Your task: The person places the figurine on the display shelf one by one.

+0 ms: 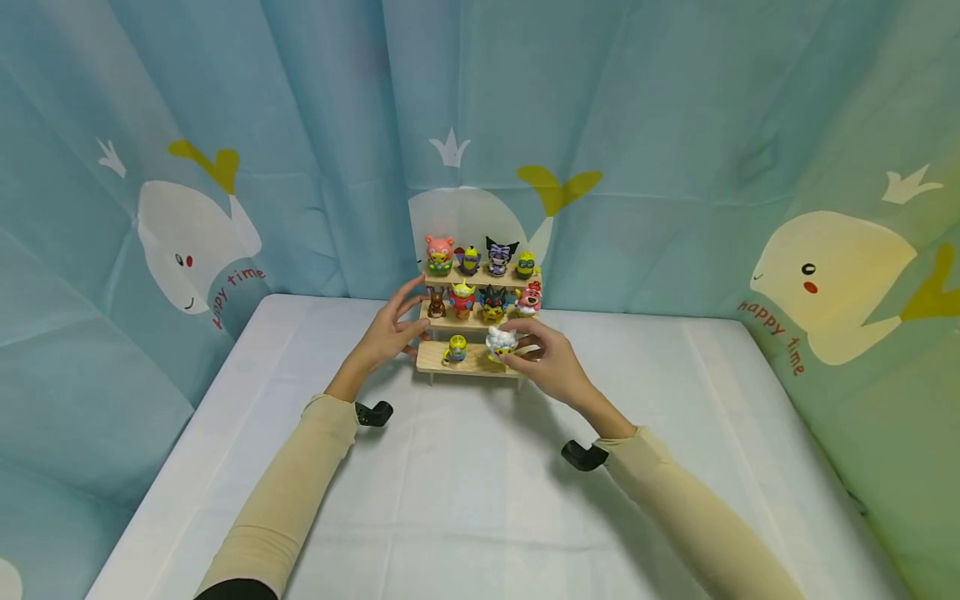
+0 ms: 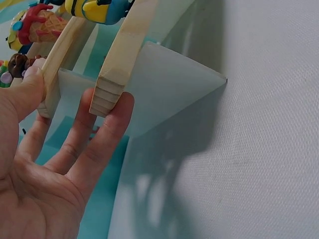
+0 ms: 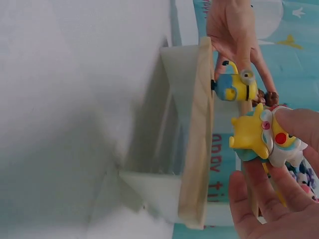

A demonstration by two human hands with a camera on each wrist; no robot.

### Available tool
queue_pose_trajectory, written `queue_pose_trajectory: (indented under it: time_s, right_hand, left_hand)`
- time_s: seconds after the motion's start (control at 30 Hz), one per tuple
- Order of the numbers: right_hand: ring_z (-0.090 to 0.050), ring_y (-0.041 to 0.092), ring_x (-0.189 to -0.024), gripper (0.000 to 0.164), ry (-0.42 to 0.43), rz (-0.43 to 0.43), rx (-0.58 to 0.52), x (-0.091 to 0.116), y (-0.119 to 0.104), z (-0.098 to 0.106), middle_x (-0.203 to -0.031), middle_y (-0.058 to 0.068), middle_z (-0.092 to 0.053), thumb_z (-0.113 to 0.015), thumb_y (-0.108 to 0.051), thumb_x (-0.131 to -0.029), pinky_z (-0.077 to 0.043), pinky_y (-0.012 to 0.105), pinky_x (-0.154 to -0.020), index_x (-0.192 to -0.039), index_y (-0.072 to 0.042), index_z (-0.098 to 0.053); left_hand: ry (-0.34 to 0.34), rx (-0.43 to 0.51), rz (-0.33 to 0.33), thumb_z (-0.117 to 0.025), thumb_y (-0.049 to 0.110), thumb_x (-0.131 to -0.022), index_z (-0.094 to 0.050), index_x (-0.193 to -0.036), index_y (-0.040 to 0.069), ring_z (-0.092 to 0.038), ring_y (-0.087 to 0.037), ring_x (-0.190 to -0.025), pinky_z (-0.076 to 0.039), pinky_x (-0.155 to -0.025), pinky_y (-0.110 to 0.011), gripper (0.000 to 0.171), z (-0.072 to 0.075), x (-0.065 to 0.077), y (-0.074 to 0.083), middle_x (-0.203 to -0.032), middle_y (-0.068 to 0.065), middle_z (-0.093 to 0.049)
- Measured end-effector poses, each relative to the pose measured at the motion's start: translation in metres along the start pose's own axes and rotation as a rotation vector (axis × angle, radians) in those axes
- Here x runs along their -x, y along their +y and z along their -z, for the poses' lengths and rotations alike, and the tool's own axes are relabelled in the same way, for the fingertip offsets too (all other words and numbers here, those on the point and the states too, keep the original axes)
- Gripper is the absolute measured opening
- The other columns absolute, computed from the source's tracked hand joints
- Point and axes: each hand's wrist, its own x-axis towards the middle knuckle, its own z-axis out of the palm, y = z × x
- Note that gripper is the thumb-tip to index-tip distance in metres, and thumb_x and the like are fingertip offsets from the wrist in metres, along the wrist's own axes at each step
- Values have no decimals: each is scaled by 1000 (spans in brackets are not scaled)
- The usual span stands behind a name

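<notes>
My right hand (image 1: pixel 551 362) pinches a small yellow figurine with a white fluffy top (image 1: pixel 501 342) between thumb and fingers. In the right wrist view the yellow figurine (image 3: pixel 254 137) is held a little off the lowest board (image 3: pixel 199 134). A minion figurine (image 1: pixel 456 349) stands on that board, left of the held one. My left hand (image 1: pixel 386 333) grips the left end of the tiered wooden stand (image 1: pixel 468 367). In the left wrist view the thumb lies over the middle board (image 2: pixel 65 50) and fingertips touch the end of the lowest board (image 2: pixel 107 94).
Several figurines fill the upper tiers, among them a pink-hooded one (image 1: pixel 439 255) and a three-eyed green one (image 1: pixel 462 300). The stand is on a white-covered table (image 1: pixel 450 500), close to a blue whale-print curtain (image 1: pixel 322 167). Pale side panels (image 2: pixel 169 89) hold up the boards.
</notes>
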Motion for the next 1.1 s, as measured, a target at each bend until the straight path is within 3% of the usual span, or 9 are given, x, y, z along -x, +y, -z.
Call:
queue_pose_trajectory:
  time_s: [0.13,0.33,0.57,0.73,0.97,1.1]
  right_hand:
    - [-63,46,-104,40,0,4,-16,0,-6,-6,-125,25,-63,-74,7,-91,-57,57,-89,-130,7,-63]
    - [-66,43,-101,43,19,21,3,-8,23,-15,-129,23,-62,-75,3,-92,-58,54,-89,-133,1,-64]
    - [-68,31,-99,43,31,24,10,-10,35,-17,-130,11,-64,-80,-5,-91,-60,44,-88,-131,-12,-68]
    - [-68,29,-99,43,30,21,18,-9,38,-19,-129,8,-65,-79,-5,-91,-60,40,-88,-131,-15,-67]
    - [-68,29,-102,43,41,39,27,-6,41,-24,-131,8,-64,-79,-6,-92,-60,42,-90,-132,-15,-66]
    - [-68,29,-104,43,46,53,46,-5,41,-26,-133,10,-63,-79,-7,-92,-60,43,-91,-133,-14,-65]
  left_hand:
    - [-11,19,6,-59,6,-105,-18,-166,29,-63,-56,-108,-53,-66,-71,77,-1,2,7,-167,-17,-24]
    - [-19,34,4,-58,5,-105,-19,-166,30,-60,-58,-111,-51,-67,-74,77,-3,3,9,-168,-16,-24]
    - [-1,-3,-18,-60,12,-105,-23,-164,40,-68,-46,-104,-57,-64,-66,75,-2,-1,0,-166,-9,-29]
    - [7,-13,-17,-61,13,-105,-24,-163,42,-71,-39,-100,-57,-64,-65,75,-2,-1,0,-165,-8,-32]
    - [7,1,-7,-62,13,-104,-24,-163,43,-64,-52,-109,-60,-62,-59,76,-1,0,-1,-167,-12,-28]
    - [5,7,-14,-62,14,-105,-24,-163,42,-61,-55,-113,-57,-63,-64,75,0,1,-2,-167,-14,-28]
